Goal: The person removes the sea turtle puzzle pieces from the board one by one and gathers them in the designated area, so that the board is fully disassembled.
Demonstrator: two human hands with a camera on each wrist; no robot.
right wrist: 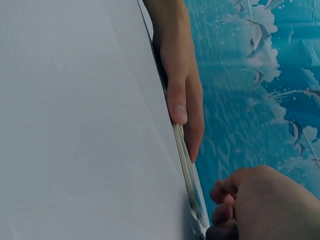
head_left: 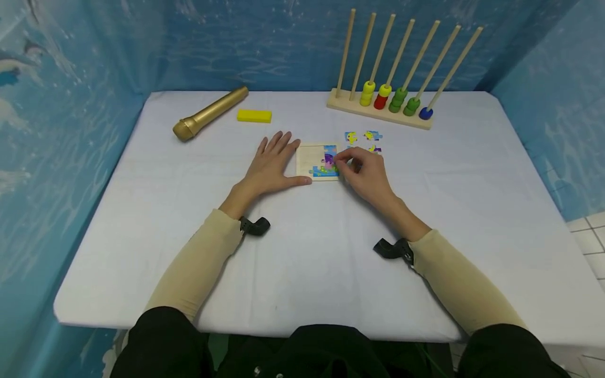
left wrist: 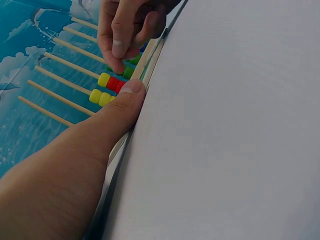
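A small wooden puzzle tray [head_left: 309, 155] lies on the white table, with colourful jigsaw pieces in its right and lower parts. My left hand [head_left: 271, 165] is spread at the tray's left side, its thumb by the lower edge and its fingertips near the upper left corner. Over the tray's right side, my right hand [head_left: 366, 173] has curled fingers, with thumb and forefinger pinching at a purple-and-pink puzzle piece [head_left: 328, 159]. The fingers partly cover that piece. Loose puzzle pieces [head_left: 373, 135] lie just beyond the right hand, some partly hidden by it.
A wooden bead rack [head_left: 378, 109] with upright rods and coloured beads stands at the back right. At the back left lie a gold microphone [head_left: 210, 114] and a yellow block [head_left: 254, 116]. A blue sea-pattern curtain [head_left: 264, 47] hangs behind the table [head_left: 302, 252].
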